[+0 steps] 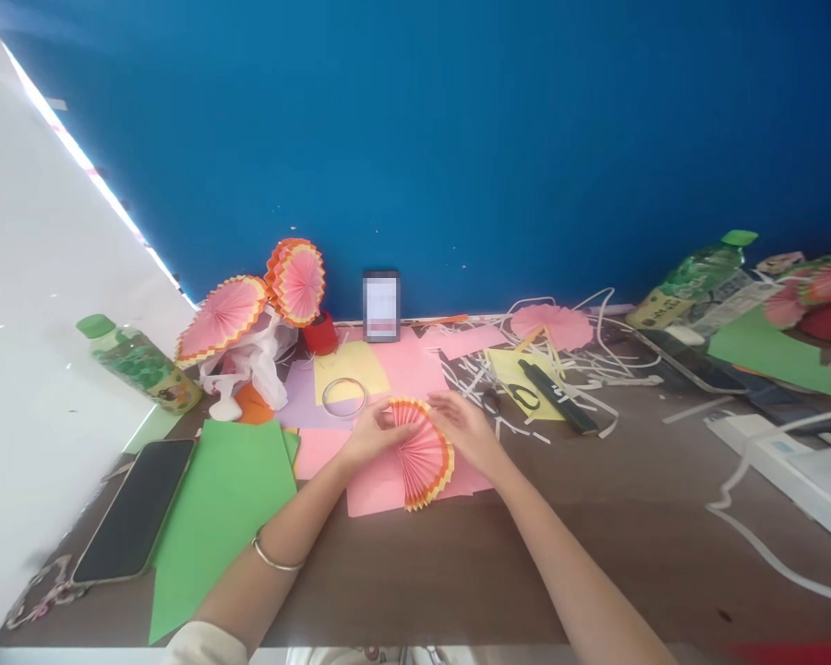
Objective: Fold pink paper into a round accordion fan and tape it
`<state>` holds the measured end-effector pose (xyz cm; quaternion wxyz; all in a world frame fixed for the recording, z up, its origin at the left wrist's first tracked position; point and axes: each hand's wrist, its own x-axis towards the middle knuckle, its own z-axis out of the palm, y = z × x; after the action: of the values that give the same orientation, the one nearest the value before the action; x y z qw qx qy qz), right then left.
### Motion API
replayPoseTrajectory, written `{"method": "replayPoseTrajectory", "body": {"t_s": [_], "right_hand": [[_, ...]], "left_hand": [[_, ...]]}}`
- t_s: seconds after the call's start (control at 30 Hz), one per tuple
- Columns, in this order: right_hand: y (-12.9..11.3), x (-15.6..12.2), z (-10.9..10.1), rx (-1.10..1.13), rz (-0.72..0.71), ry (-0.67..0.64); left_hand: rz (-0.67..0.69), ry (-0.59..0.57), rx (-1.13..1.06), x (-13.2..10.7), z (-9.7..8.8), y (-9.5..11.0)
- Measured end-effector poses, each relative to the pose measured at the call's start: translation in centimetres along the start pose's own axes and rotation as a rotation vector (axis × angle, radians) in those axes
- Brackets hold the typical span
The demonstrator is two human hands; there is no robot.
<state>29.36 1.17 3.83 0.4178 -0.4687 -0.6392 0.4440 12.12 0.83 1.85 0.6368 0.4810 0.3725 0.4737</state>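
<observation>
Against blue wall, on cluttered desk: left hand and right hand pinching pleated fan by its two edges, spreading folds open over pink paper.

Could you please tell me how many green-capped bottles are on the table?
2: one bottle lies at the far left beside the white wall, the other bottle lies at the far right near the blue wall. Clutter may hide more.
</observation>
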Motion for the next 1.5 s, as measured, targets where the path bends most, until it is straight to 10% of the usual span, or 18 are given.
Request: {"method": "replayPoseTrajectory", "body": {"t_s": [1.0, 1.37, 1.5], "right_hand": [[1.9, 0.6, 0.7, 0.2, 0.094, 0.271], [2.4, 0.8, 0.5, 0.262, 0.193, 0.02], [2.4, 0.7, 0.8, 0.245, 0.117, 0.114]], "left_hand": [[0.075, 0.29, -0.039, 1.2, -0.9, -1.6], [0.11, 0.417, -0.128, 1.7, -1.4, -1.9], [0.031, 0.282, -0.11, 1.2, -0.9, -1.8]]}}
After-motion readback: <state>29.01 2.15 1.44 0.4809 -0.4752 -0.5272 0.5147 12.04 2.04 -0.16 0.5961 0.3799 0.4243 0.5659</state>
